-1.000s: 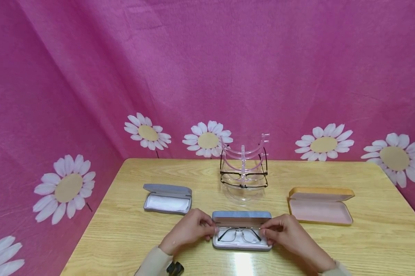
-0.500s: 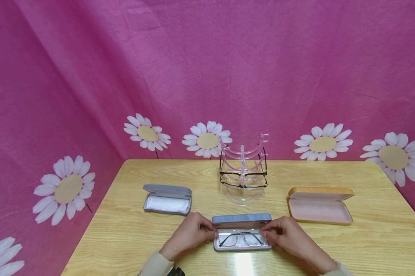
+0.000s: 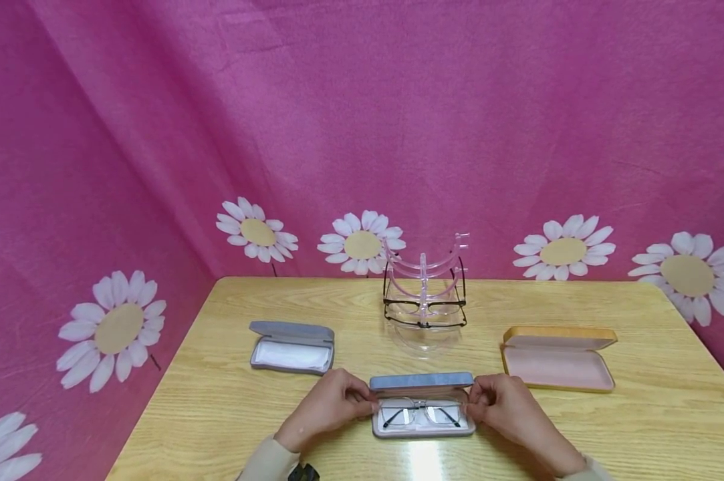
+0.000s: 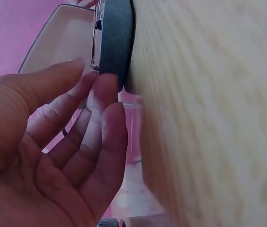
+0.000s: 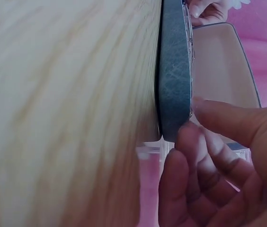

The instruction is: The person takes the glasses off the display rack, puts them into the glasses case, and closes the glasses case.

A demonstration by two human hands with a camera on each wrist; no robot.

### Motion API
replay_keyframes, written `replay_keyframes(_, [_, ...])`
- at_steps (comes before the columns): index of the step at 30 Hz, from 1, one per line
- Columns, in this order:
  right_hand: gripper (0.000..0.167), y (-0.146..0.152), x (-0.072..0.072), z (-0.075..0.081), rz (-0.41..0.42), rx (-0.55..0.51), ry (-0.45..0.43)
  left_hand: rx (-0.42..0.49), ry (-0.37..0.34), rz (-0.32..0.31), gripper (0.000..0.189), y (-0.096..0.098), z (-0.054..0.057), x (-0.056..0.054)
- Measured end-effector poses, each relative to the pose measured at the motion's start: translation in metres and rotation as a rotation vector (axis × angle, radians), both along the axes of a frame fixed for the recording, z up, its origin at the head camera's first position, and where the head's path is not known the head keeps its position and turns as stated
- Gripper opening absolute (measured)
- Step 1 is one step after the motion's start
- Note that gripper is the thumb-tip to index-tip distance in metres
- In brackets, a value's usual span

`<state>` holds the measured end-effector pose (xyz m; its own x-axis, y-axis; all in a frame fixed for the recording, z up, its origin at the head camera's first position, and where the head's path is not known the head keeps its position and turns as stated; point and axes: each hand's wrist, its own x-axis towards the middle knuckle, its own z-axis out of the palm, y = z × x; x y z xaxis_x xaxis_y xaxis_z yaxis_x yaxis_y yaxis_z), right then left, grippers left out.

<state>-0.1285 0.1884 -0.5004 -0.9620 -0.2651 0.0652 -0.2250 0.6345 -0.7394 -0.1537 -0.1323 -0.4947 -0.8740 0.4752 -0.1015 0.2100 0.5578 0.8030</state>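
Towards six o'clock on the bench (image 3: 217,414), with a display stand (image 3: 424,284) at twelve beyond, a blue case (image 3: 424,433) sits open.
Its lid (image 3: 422,381) stands raised, presumably for access from the near side. The left hand (image 3: 333,403) at the case's nine o'clock and the right hand (image 3: 509,404) at three, both curled, bracket opposite ends, probably for even control; whether either pinches anything, I cannot tell. Inside lie the glasses (image 3: 420,405), folded, likely to fit.

Passage is free between the oblong grey open case (image 3: 292,331) and tiered clear-pink plastic stand (image 3: 424,284), its base hard to trace. The raised lid (image 3: 420,381) of the oblong blue case (image 3: 422,433) blocks the rear, left hand (image 3: 335,403) and right hand (image 3: 499,403) the ends.
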Motion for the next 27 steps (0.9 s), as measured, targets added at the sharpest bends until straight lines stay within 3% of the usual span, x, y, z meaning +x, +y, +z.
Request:
replay_keyframes(5, [0.023,0.0,-0.001,0.0,-0.019,0.011,0.007,0.005,-0.029,0.013,0.013,-0.001,0.002,-0.001])
replay_keyframes(8, [0.016,0.001,-0.001,0.001,0.0,-0.013,-0.034,0.05,-0.108,0.047,0.017,-0.002,0.003,-0.001])
replay_keyframes(12, [0.012,0.003,-0.002,0.004,0.011,-0.087,-0.172,0.145,-0.264,0.112,0.026,-0.002,0.006,-0.001])
replay_keyframes(16, [0.012,0.002,-0.003,0.008,-0.012,-0.224,-0.338,0.173,-0.347,0.135,0.051,-0.001,0.008,-0.001])
replay_keyframes(22, [0.059,0.001,-0.002,0.012,-0.057,-0.328,-0.49,0.197,-0.393,0.132,0.064,-0.001,0.008,0.002])
replay_keyframes(27, [0.057,0.001,-0.003,0.014,-0.022,-0.317,-0.514,0.211,-0.412,0.127,0.063,0.0,0.009,0.002])
